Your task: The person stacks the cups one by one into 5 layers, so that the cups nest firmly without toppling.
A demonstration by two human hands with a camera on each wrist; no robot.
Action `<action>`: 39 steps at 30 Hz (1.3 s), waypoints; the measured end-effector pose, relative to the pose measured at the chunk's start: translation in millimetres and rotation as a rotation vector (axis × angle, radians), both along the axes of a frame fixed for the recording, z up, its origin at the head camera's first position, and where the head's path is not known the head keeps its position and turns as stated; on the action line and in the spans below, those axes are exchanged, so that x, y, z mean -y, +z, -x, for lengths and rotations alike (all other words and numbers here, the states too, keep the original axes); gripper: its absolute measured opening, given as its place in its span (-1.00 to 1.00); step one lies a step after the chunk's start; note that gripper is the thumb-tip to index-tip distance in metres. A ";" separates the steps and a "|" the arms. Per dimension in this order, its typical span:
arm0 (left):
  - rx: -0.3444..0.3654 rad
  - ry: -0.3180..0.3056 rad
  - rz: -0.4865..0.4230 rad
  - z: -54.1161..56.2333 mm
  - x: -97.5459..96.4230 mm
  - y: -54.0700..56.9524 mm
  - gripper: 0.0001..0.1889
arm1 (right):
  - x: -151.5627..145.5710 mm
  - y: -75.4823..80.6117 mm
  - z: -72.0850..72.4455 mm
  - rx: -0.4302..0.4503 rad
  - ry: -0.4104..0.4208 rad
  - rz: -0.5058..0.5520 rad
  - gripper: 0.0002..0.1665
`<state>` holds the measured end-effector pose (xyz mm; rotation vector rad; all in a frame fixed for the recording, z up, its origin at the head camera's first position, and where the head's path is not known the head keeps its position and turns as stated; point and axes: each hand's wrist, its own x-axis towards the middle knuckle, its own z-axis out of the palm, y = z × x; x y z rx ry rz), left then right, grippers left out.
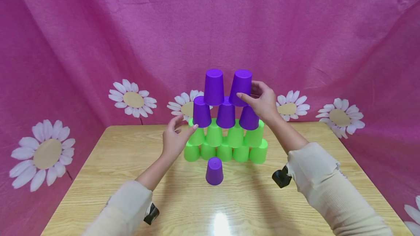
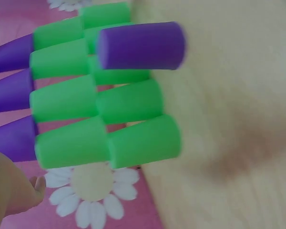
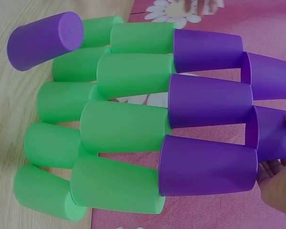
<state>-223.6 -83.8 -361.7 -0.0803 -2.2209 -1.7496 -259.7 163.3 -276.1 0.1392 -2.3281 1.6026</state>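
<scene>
A pyramid of upside-down cups stands on the table, with two rows of several green cups (image 1: 224,152) at its base. Above them are three purple cups (image 1: 201,113) in a row. Two more purple cups form the top level. My right hand (image 1: 265,101) grips the right-hand top cup (image 1: 242,85) between thumb and fingers; this cup (image 3: 274,136) sits across two cups below. The left top cup (image 1: 214,86) stands free of both hands. Beside the pyramid's left side, my left hand (image 1: 175,138) holds nothing, its fingers loosely bent.
One purple cup (image 1: 214,171) stands upside down on the wooden table (image 1: 131,170), just in front of the pyramid. A pink cloth (image 1: 164,39) with white daisies hangs behind and at both sides. Black wrist cameras (image 1: 281,177) sit under both sleeves.
</scene>
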 end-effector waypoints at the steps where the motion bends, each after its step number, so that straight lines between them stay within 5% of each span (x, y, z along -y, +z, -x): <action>1: 0.014 -0.005 0.012 -1.5 0.3 -4.5 -0.40 | 0.0 -0.1 -0.3 0.000 -0.002 0.000 -0.34; 10: 0.113 -0.037 0.077 -18.1 -0.8 -40.7 -0.40 | 0.3 -0.1 -0.8 -0.002 -0.012 -0.016 -0.34; 26: 0.149 -0.151 0.083 -37.3 -25.9 -104.1 -0.36 | -0.7 -2.2 0.5 -0.009 -0.006 -0.016 -0.34; 39: 0.164 -0.231 0.139 -44.6 -37.8 -127.8 -0.35 | -1.5 -1.6 -0.6 -0.023 0.006 -0.014 -0.34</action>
